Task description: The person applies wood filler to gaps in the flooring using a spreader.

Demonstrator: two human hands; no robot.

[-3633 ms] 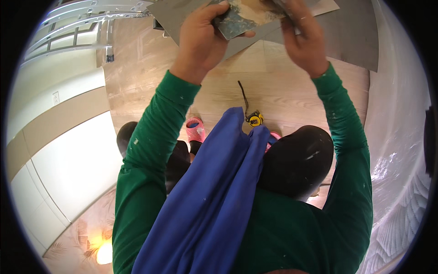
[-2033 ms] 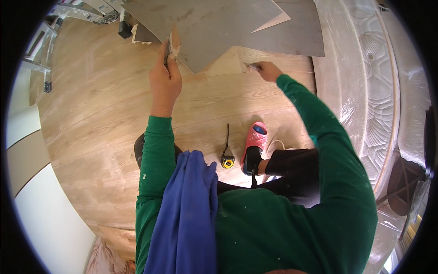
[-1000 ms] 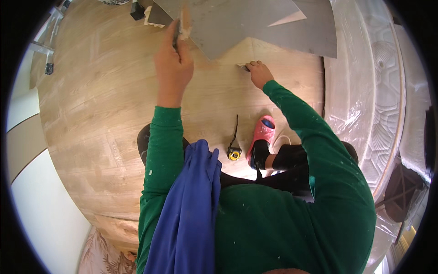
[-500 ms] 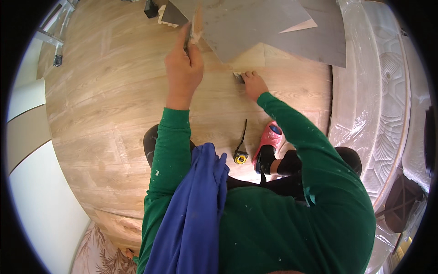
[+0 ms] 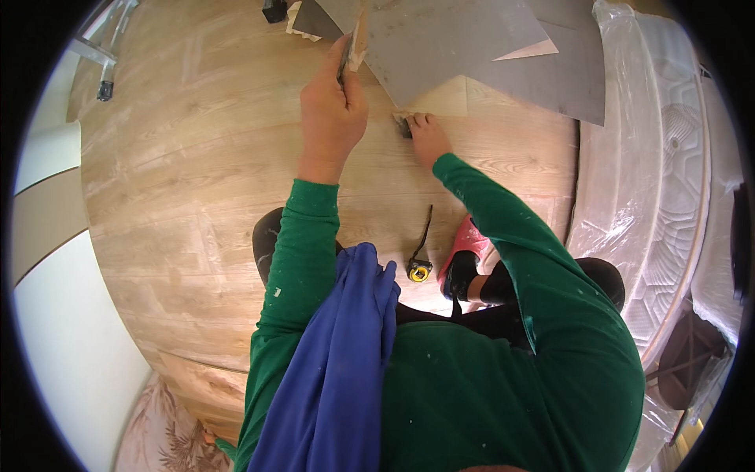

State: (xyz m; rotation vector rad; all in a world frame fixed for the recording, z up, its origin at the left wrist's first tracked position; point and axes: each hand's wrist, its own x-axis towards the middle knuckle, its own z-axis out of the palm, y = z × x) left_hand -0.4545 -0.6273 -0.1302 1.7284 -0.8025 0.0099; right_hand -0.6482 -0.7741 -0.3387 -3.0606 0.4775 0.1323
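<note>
Scraper (image 5: 403,123) in my right hand (image 5: 429,140) sits at the upper middle of the frame, its pale blade to the left of my knuckles, at the wood floor (image 5: 197,141); whether it presses down or hovers slightly, I cannot tell. My right fingers curl over its dark part, nearly closed. My left hand (image 5: 334,118), further left in the frame, grips a paste-smeared plate (image 5: 356,47) between thumb and fingers; the plate shows almost edge-on, its long axis running up the frame with a slight lean to the right. So the scraper lies to the lower right of the plate, apart from it, and just below the lower corner of a grey sheet (image 5: 456,47), with my right hand nearer that corner. A yellow-and-black tape measure (image 5: 420,271) lies below my right hand, its dark strip pointing up the frame. I can read no brand, label or lettering.
</note>
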